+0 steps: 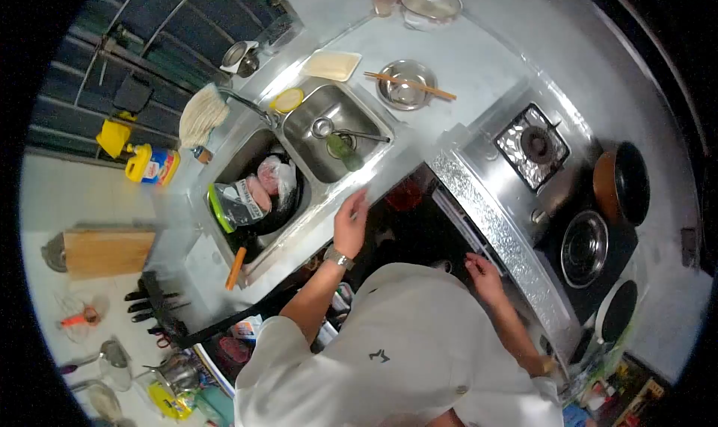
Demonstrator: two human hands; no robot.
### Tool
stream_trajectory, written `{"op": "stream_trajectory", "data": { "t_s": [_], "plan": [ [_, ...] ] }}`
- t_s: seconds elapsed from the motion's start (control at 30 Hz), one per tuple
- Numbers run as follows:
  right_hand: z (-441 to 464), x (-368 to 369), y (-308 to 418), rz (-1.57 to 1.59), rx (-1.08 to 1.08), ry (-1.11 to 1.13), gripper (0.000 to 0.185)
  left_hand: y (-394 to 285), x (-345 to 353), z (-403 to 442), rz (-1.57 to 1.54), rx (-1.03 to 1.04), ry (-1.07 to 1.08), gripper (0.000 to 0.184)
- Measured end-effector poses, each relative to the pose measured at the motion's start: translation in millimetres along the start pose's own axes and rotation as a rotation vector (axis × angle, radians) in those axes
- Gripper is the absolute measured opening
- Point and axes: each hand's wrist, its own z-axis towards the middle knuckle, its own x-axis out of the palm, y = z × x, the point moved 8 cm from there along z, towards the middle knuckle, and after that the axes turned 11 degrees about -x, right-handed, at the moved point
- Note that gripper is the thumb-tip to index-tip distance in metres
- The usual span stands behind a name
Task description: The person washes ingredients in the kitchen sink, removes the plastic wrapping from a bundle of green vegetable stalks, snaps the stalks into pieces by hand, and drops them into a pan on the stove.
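My left hand point(351, 221), with a watch at the wrist, hovers by the sink's front edge. Its fingers are loosely bent and hold nothing that I can see. My right hand point(486, 277) hangs low beside the stove counter's front edge point(471, 210), fingers slightly curled and apart, nothing visible in them. In the right sink basin point(305, 144), nearest my left hand, lie a green vegetable point(345, 152) and a ladle point(322, 127). Bagged meat point(259, 193) and a plastic package with a green edge point(233, 205) lie in the left basin.
A steel bowl point(396, 102) with chopsticks point(437, 93) across it and a white tray point(333, 65) stand behind the sink. The gas burner point(536, 143) is at right, pans point(622, 184) beyond it. An orange-handled tool point(235, 268) lies at the sink's left corner.
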Motion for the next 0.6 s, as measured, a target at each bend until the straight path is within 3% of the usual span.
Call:
{"op": "stream_trajectory", "data": {
  "t_s": [0.1,0.2,0.23,0.27,0.3,0.37,0.47,0.6],
  "plan": [
    [25,12,28,-0.071,-0.035,-0.004,0.034,27,-25,15,-0.293,-0.009,-0.032,0.030],
    [46,39,65,-0.115,0.001,0.038,0.036,50,-58,24,-0.247,-0.084,-0.071,0.034],
    [57,52,79,-0.138,-0.098,0.074,0.036,61,-68,25,-0.360,-0.092,-0.075,0.034],
    [68,71,72,-0.100,-0.036,0.148,0.036,84,-81,29,-0.404,-0.076,-0.096,0.034],
    [81,84,85,-0.235,-0.265,0.136,0.037,96,-94,30,-0.462,-0.150,-0.127,0.031],
    [96,103,109,-0.275,-0.201,0.233,0.039,99,-117,27,-0.406,-0.078,-0.139,0.035],
    [112,121,135,-0.332,-0.274,0.229,0.037,124,-135,31,-0.414,-0.201,-0.138,0.036],
    [110,129,123,-0.314,-0.203,0.234,0.036,118,-137,48,-0.381,-0.188,-0.024,0.038]
  ]
}}
